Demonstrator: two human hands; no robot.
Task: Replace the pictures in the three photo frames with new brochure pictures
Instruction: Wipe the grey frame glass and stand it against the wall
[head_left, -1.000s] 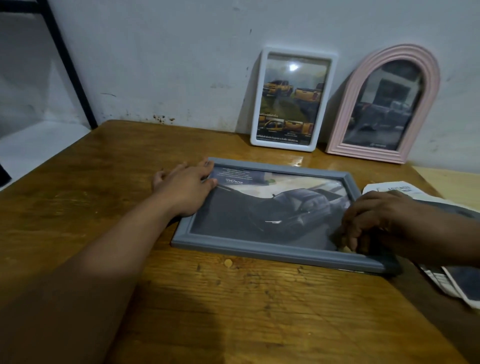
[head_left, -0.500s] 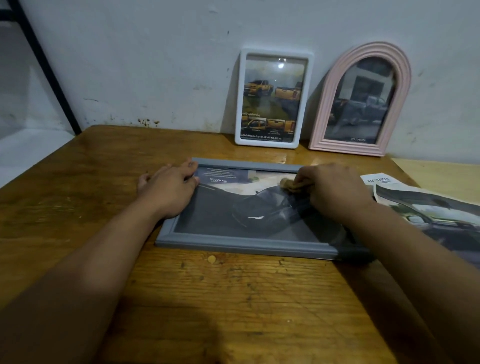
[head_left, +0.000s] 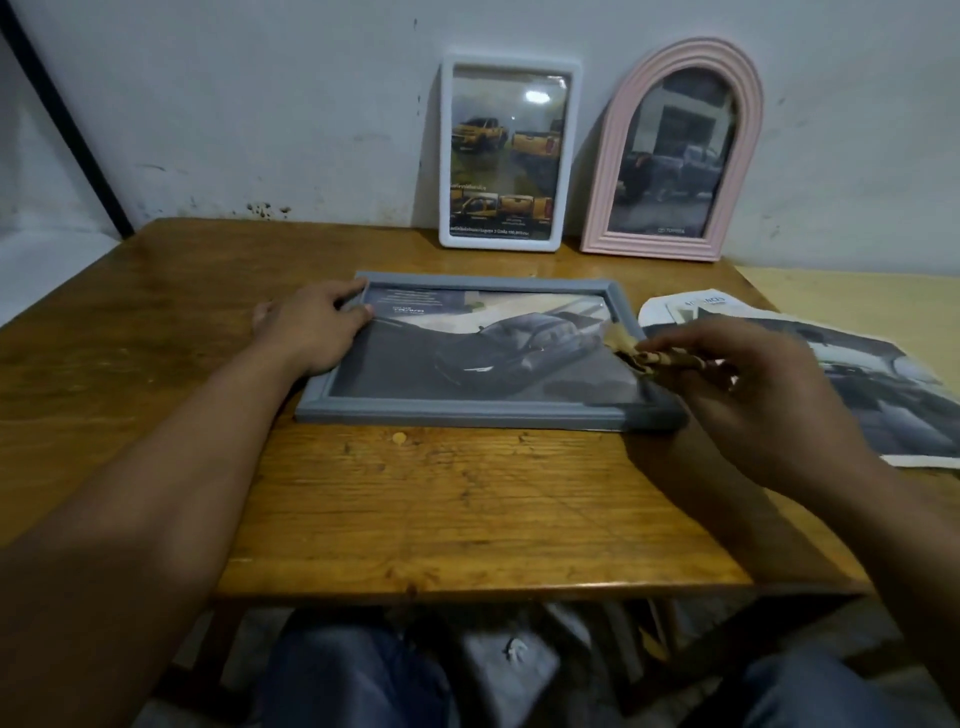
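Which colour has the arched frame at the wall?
Pink; the arched frame shows best in the head view.

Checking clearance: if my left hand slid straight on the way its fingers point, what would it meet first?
Likely the glass of the grey frame: the left hand rests on its left edge, fingers pointing right across it.

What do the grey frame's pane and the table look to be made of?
Grey frame: matte moulding, painted wood or plastic, unclear; its pane looks like glossy glass or acrylic, given faint reflections over the car picture. Table: varnished wood, with visible grain, knots and sheen.
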